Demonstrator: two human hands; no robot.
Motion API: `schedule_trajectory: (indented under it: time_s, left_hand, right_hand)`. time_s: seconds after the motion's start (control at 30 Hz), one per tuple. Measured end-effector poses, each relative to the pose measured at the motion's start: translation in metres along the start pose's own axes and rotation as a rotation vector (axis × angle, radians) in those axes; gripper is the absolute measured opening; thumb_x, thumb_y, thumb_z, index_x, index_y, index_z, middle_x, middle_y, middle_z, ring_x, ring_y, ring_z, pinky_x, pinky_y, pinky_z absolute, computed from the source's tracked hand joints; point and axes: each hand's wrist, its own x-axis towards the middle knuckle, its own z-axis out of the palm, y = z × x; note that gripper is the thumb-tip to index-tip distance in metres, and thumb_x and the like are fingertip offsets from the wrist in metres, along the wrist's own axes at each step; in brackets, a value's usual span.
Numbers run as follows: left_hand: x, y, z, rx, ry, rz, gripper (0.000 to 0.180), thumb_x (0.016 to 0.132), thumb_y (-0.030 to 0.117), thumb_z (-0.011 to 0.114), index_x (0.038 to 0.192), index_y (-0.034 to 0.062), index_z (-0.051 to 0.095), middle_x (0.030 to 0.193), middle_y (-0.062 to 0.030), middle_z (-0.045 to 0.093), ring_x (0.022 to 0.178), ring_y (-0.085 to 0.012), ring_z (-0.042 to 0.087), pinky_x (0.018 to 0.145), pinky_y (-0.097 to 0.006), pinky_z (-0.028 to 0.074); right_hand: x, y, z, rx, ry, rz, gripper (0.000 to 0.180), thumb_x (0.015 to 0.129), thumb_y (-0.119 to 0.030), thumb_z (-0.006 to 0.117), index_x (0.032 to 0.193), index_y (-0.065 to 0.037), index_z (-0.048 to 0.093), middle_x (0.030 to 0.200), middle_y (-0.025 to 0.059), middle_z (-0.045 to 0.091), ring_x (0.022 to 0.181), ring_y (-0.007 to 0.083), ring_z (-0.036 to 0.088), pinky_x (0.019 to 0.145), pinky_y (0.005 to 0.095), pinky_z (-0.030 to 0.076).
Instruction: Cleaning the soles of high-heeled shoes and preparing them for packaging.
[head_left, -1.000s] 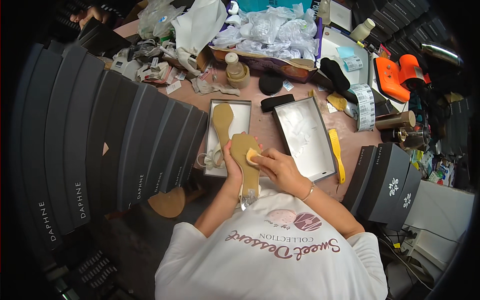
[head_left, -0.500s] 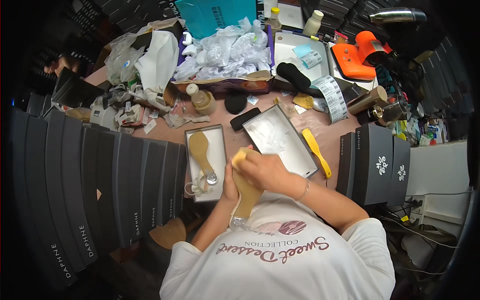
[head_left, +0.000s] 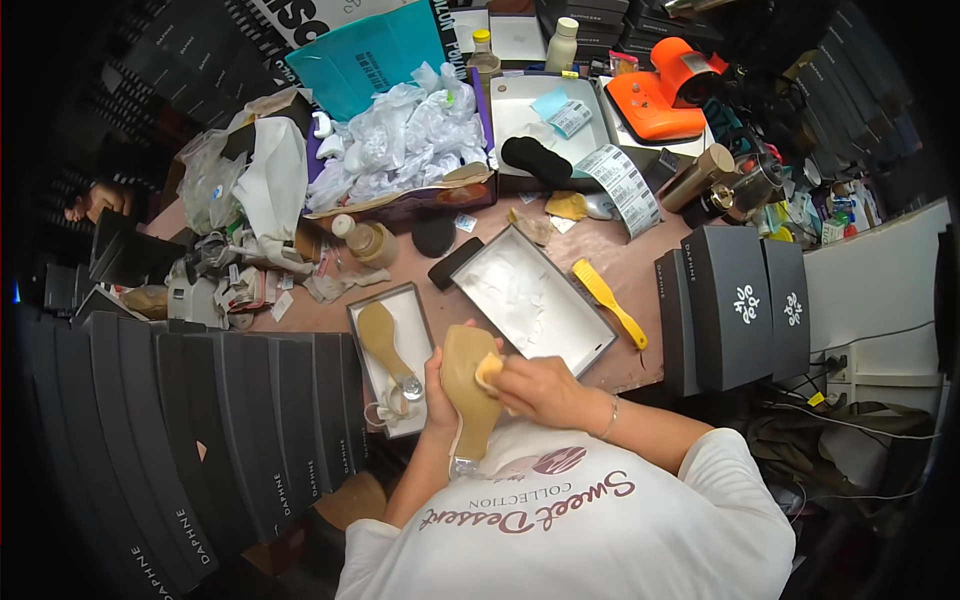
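Closest in, the left hand point(head_left: 437, 395) has its grip wrapped round the edge of a tan shoe sole point(head_left: 468, 385), holding it sole-up just over the near edge of the bench point(head_left: 640, 262). The right hand point(head_left: 535, 388) comes in from the right with the wrist bent, fingers curled and pinching a small yellowish sponge point(head_left: 488, 372) flat against the sole's smooth, rounded front. Just left of them sits a shallow grey box lid point(head_left: 425, 335) with the matching flat sandal point(head_left: 385, 345) lying in it. Behind the hands is an open box point(head_left: 590, 330) lined with white tissue, a yellow plastic brush point(head_left: 608, 301) beside it. Further back, crumpled white paper point(head_left: 400, 150) and an orange tool point(head_left: 665, 90).
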Motion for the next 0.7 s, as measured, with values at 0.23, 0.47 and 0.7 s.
schedule_trajectory:
  time_s: [0.23, 0.47, 0.7]
  left_hand:
    - [0.001, -0.001, -0.005, 0.097, -0.032, 0.015, 0.067, 0.092, 0.051, 0.031, 0.143, 0.0078, 0.031, 0.124, -0.0166, 0.053, 0.096, -0.0269, 0.062, 0.076, -0.040, 0.054]
    - [0.006, 0.007, 0.000, 0.102, -0.218, -0.037, 0.070, 0.091, 0.054, 0.033, 0.145, 0.0091, 0.027, 0.127, -0.0210, 0.051, 0.098, -0.0311, 0.060, 0.077, -0.042, 0.054]
    - [0.007, 0.000, -0.018, 0.172, -0.165, -0.127, 0.069, 0.094, 0.050, 0.031, 0.144, 0.0022, 0.027, 0.127, -0.0179, 0.051, 0.102, -0.0254, 0.059, 0.086, -0.034, 0.049]
  right_hand:
    - [-0.011, 0.008, -0.023, -0.040, 0.014, 0.135, 0.016, 0.080, -0.013, 0.066, 0.095, -0.009, 0.062, 0.076, 0.0078, 0.054, 0.060, 0.0262, 0.059, 0.052, 0.0364, 0.048]
    - [0.004, 0.073, -0.067, -0.051, 0.255, 0.400, 0.012, 0.082, -0.004, 0.062, 0.094, -0.004, 0.061, 0.073, 0.0102, 0.055, 0.059, 0.0267, 0.058, 0.053, 0.0351, 0.047]
    - [0.035, 0.010, -0.016, -0.001, 0.002, -0.046, 0.016, 0.078, -0.017, 0.069, 0.085, -0.008, 0.057, 0.070, 0.0077, 0.054, 0.058, 0.0254, 0.058, 0.049, 0.0340, 0.046]
